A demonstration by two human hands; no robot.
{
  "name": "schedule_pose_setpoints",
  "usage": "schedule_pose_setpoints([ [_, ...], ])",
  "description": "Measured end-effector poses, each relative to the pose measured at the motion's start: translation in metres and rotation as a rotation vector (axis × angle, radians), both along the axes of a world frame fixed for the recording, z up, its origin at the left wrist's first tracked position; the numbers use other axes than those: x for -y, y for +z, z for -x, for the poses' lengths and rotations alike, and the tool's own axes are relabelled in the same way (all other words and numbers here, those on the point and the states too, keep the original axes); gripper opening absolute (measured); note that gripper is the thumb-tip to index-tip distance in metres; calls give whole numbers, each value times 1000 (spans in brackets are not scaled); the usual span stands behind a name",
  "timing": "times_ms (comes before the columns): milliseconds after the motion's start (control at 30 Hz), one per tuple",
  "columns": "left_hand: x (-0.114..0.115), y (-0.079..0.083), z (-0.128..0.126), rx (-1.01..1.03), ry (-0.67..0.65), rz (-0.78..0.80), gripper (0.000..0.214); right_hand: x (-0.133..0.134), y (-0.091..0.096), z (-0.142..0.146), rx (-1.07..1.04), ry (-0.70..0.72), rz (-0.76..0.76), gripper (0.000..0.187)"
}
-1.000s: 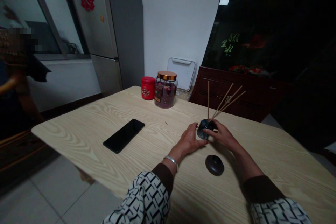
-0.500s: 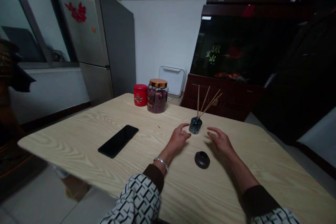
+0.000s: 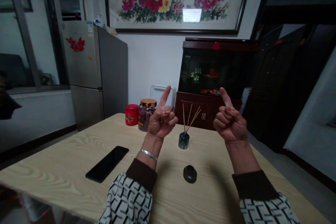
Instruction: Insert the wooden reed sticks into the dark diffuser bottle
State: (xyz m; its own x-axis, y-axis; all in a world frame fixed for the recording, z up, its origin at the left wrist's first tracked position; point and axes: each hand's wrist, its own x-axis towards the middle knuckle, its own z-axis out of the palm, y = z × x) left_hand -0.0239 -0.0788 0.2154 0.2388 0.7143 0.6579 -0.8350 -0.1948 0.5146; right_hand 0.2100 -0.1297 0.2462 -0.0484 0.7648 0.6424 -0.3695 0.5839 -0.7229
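Note:
Both hands are raised above the table with palms toward me. On my left hand (image 3: 162, 120) the index finger points up while the thumb and other fingers are curled in; nothing is held. My right hand (image 3: 231, 122) makes the same shape, also without anything in it. Between and beyond them stands a small dark glass reed diffuser (image 3: 183, 140), several thin sticks fanning from its neck. A round dark brown lid-like piece (image 3: 190, 174) lies on the table nearer to me. Behind my left hand, a glass jar (image 3: 143, 115) of dark purple contents with a copper-coloured lid is partly hidden.
A black phone (image 3: 107, 163) lies flat on the light wooden table (image 3: 65, 157) at left. Beside the jar is a red canister (image 3: 131, 114). Farther back are a grey refrigerator (image 3: 112, 77), a fish tank (image 3: 217, 70) and a framed flower painting (image 3: 178, 0).
Both hands have risen from beside the reed diffuser into the air, from loosely bent fingers to index fingers pointing up. My view has tilted upward, showing more of the painting.

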Motion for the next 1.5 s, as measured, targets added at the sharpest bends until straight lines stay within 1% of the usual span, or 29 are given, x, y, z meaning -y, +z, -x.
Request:
schedule_pose_setpoints([
  [67, -1, -17, -3, 83, -117, -5, 93, 0, -14, 2, -84, 123, -18, 76],
  [133, -3, -41, -7, 150, -217, 26, 96, -2, -35, 4, -191, 241, -8, 79],
  [200, -6, -63, -12, 185, -269, 79, 97, -5, -57, 5, -291, 308, 17, 80],
  [267, -9, -78, -17, 203, -295, 115, 99, -9, -74, 6, -358, 340, 31, 82],
  [300, -11, -82, -19, 207, -304, 124, 100, -11, -80, 6, -379, 347, 32, 82],
  [367, -14, -85, -21, 207, -319, 130, 101, -14, -87, 6, -393, 348, 25, 82],
  [533, -18, -85, -23, 196, -326, 143, 100, -19, -89, 4, -322, 286, 20, 77],
  [633, -24, -94, -23, 172, -303, 184, 94, -25, -94, -2, -279, 223, 64, 69],
  [700, -33, -104, -24, 108, -273, 244, 82, -36, -104, -7, -230, 148, 149, 60],
  [767, -46, -119, -26, -8, -208, 329, 67, -54, -121, -10, -116, 13, 293, 51],
  [833, -59, -138, -30, -158, -80, 424, 57, -78, -142, -12, 75, -185, 464, 47],
  [900, -70, -160, -34, -317, 94, 499, 50, -104, -166, -10, 283, -384, 573, 56],
  [933, -74, -172, -36, -389, 163, 511, 49, -117, -177, -8, 373, -456, 586, 64],
  [1000, -80, -193, -41, -491, 259, 492, 48, -141, -197, -4, 525, -529, 538, 78],
  [1033, -83, -202, -43, -536, 295, 474, 49, -151, -205, -1, 583, -533, 500, 80],
  [1100, -86, -216, -47, -612, 357, 417, 57, -164, -216, 3, 660, -507, 440, 74],
  [1133, -88, -221, -48, -649, 380, 382, 61, -167, -220, 5, 677, -493, 423, 68],
  [1200, -89, -227, -49, -727, 423, 298, 72, -163, -224, 8, 687, -487, 415, 58],
  [1267, -88, -229, -50, -801, 457, 204, 85, -149, -223, 9, 718, -462, 391, 53],
  [1367, -83, -228, -51, -868, 424, 100, 101, -122, -216, 12, 756, -319, 355, 51],
  [1433, -78, -225, -52, -892, 364, 73, 103, -109, -211, 18, 714, -278, 372, 55],
  [1500, -74, -221, -52, -896, 306, 51, 92, -103, -207, 28, 655, -287, 392, 55],
])
